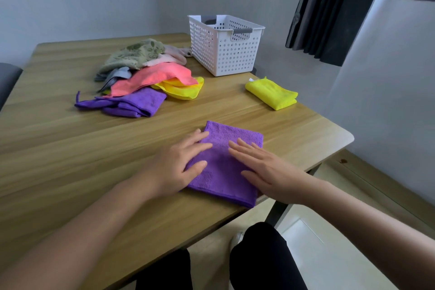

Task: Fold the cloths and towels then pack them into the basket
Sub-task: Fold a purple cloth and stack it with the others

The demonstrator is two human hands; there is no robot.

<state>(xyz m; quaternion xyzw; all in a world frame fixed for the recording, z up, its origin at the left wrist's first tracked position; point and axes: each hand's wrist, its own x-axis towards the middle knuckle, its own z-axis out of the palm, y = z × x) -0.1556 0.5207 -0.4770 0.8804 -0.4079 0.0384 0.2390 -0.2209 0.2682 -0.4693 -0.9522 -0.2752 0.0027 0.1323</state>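
Left hand (179,165) and right hand (263,167) lie flat, fingers straight (gripping nothing), on the folded purple cloth (221,169), hiding its side edges. It sits on the surface (70,148) well in front of the white basket (226,54). A folded yellow cloth (271,93) lies near the basket's front right, an unfolded pile (141,77) to its left. The basket's inside is mostly hidden.

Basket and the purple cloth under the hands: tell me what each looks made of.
The basket looks like white moulded plastic, smooth and matt, its walls punched with round holes. The purple cloth looks like microfibre or terry: fine nap, matt surface, stitched edge; the fibre itself cannot be told.
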